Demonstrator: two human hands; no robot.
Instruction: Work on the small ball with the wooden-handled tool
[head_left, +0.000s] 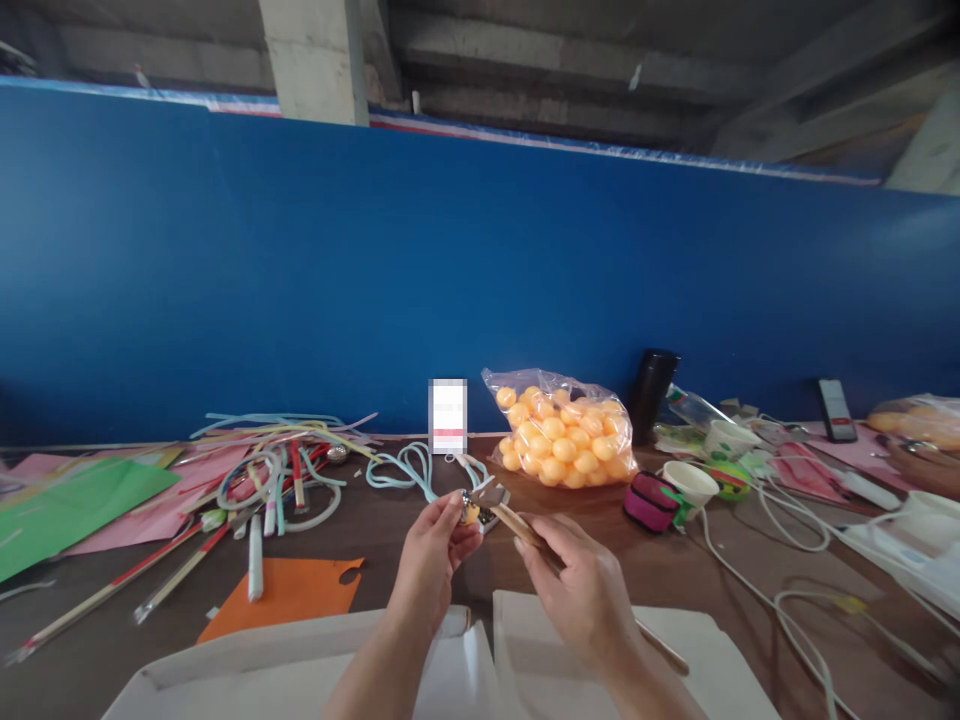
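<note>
My left hand (433, 545) is closed, pinching a small yellow object (470, 514) with dark and shiny patches between thumb and fingers; its kind is unclear. My right hand (581, 585) wraps round a long wooden-handled tool (519, 524), which looks like a paintbrush. The tool's greyish tip meets or lies just over the yellow object; I cannot tell if they touch. Its handle end shows beyond my right wrist. A small dark item behind my left fingertips is mostly hidden. White sheets (300, 665) lie on the table below my forearms.
A clear bag of orange balls (562, 440) sits ahead, near a black cylinder (654, 395). Tubes and sticks (281, 470) lie left, with green paper (82, 510) and orange paper (300, 590). Right are a magenta pouch (651, 503), a paper cup (690, 485) and white cables (739, 560).
</note>
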